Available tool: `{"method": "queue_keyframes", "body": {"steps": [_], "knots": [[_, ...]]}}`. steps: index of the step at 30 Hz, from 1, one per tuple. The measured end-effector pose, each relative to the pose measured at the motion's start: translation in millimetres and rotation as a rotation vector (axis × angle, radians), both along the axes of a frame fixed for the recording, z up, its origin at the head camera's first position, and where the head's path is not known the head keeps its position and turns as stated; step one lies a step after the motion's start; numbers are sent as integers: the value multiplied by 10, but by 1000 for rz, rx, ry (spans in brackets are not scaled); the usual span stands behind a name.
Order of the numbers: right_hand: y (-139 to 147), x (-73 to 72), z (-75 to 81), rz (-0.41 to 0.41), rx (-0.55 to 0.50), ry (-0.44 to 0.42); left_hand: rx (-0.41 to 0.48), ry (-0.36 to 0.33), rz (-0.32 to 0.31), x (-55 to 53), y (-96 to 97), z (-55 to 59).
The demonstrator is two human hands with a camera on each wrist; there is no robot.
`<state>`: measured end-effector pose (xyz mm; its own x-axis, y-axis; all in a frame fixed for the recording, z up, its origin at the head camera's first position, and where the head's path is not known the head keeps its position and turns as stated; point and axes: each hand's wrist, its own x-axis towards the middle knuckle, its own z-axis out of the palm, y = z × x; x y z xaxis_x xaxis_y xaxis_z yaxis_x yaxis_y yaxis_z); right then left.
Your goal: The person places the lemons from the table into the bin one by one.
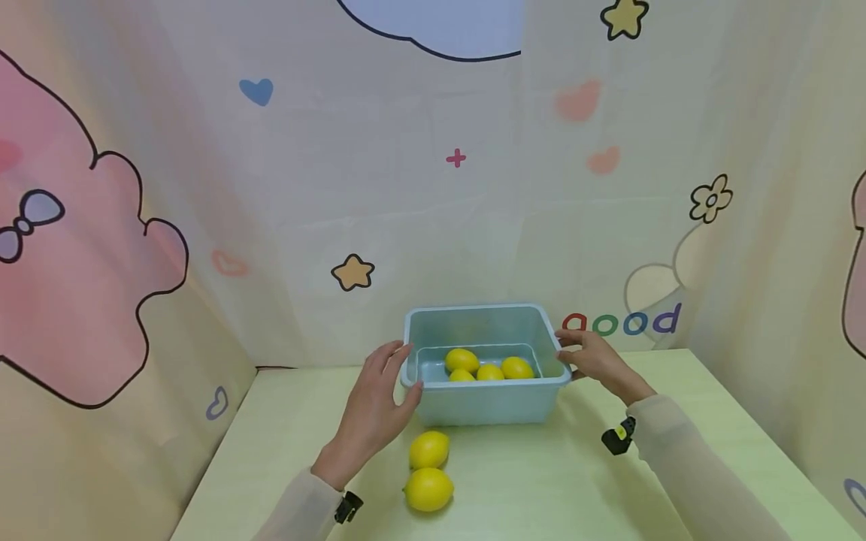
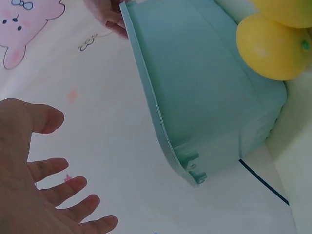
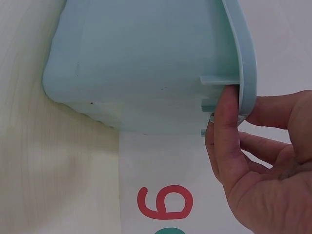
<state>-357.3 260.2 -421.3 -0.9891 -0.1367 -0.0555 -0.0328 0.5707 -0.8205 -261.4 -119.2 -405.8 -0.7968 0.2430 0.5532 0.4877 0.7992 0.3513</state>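
A light blue plastic basin (image 1: 483, 406) stands at the back of the table, with several yellow lemons (image 1: 462, 361) inside. My right hand (image 1: 598, 364) pinches its right rim; in the right wrist view the thumb is on one side of the rim (image 3: 247, 63) and fingers are under its lip. At the left end my left hand (image 1: 375, 406) is spread, and the left wrist view shows its fingers (image 2: 63, 190) apart from the basin wall (image 2: 204, 73), holding nothing. Two more lemons, one nearer (image 1: 429, 490) and one farther (image 1: 429, 449), lie in front of the basin.
The pale wooden table (image 1: 514, 488) meets a printed cloth backdrop (image 1: 406, 188) right behind the basin. Cloth also hangs along the left and right sides. Small black devices are strapped to both wrists.
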Motion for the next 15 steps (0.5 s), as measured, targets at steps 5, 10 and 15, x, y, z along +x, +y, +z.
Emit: {"method": "queue_keyframes", "body": {"steps": [5, 10, 15], "knots": [[-2, 32, -22, 11, -11, -1, -97, 66, -26, 132, -25, -87], [2, 31, -23, 16, -2, -7, -159, 85, -30, 241, -49, -214], [8, 1, 10, 26, 6, 0, -190, 42, -69, 328, -32, -329]]}}
